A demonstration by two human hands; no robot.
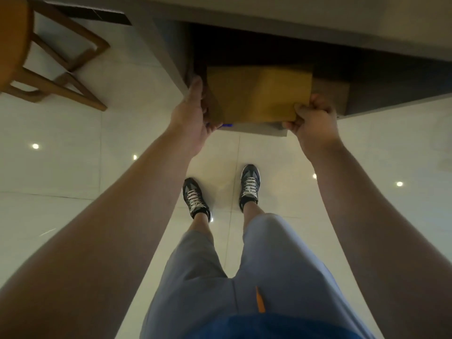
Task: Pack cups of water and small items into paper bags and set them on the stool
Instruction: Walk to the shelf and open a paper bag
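Pale tiled room with a grey counter

A glossy, light-coloured tile floor [73, 167] fills the view, with thin grout lines and small round spots of reflected light [35, 146] at 9 and 3 o'clock. A grey counter [342, 15] spans 12 to 2 o'clock, with a dark recess [244, 45] under it. A wooden stool [14, 45] with an orange-brown seat stands at 10 o'clock.

Legible text, labels, brands, numbers, signs: none. Paper bag [259, 94]: plain brown face, nothing readable. Shoes [249, 187] and shorts [269, 265]: no mark clear enough to read.
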